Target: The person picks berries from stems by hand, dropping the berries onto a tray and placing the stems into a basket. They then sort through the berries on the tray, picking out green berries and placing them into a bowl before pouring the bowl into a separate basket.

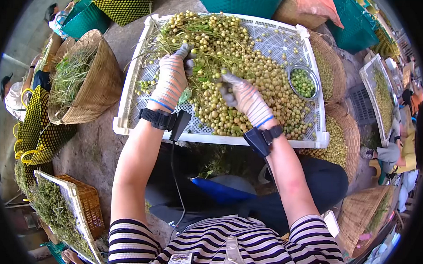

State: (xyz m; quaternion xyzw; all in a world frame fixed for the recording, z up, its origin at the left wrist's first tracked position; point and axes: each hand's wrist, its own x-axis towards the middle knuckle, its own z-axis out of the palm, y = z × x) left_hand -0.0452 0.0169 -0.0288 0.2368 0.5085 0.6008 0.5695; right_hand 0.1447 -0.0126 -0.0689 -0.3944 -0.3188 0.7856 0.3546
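A white plastic tray (230, 140) with a lattice base lies in front of me, heaped with small round yellow-green fruits (264, 82). Thin green stems bearing fruits (170, 37) are bunched at its left and far side. My left hand (174, 75), in a striped glove with grey fingertips, is closed around some of these stems. Over the middle of the heap, my right hand (245, 96) wears the same kind of glove. Its fingers curl in near a fruit and stem; what they pinch is hidden. A metal bowl (317, 89) of greener fruits sits at the tray's right.
At left stands a tall woven basket (99, 81) of stems, with a yellow-black basket (39, 121) nearby. Baskets of fruit (353, 141) border the tray's right. Another loaded tray (93, 242) is lower left. Teal tubs (239, 3) stand beyond. People sit at both sides.
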